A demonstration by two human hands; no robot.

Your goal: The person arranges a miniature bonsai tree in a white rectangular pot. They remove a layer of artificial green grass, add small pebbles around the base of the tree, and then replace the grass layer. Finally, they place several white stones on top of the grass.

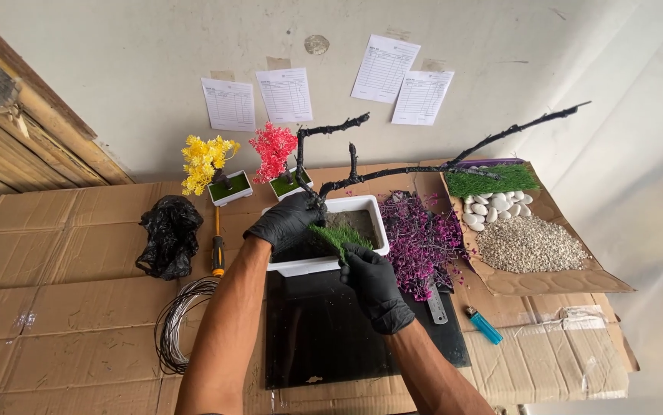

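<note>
A white rectangular planter [330, 263] filled with dark gritty soil is set on a glossy black sheet [324, 338] over corrugated cardboard [62, 307]. A bare black tree [393, 165], knobbly and forked, is gripped at its base by the gloved left hand [287, 221], fingers closed around the trunk. A piece of bristly green artificial grass [339, 234] is pinched by the gloved right hand [377, 286] over the soil. Purple plastic foliage [421, 240] lies just beside the planter; coiled wire [178, 323] lies further left.

Four white printed sheets [228, 104] taped on wall (rectangular, slightly tilted); black plastic bag [169, 234] on cardboard, left.
</note>
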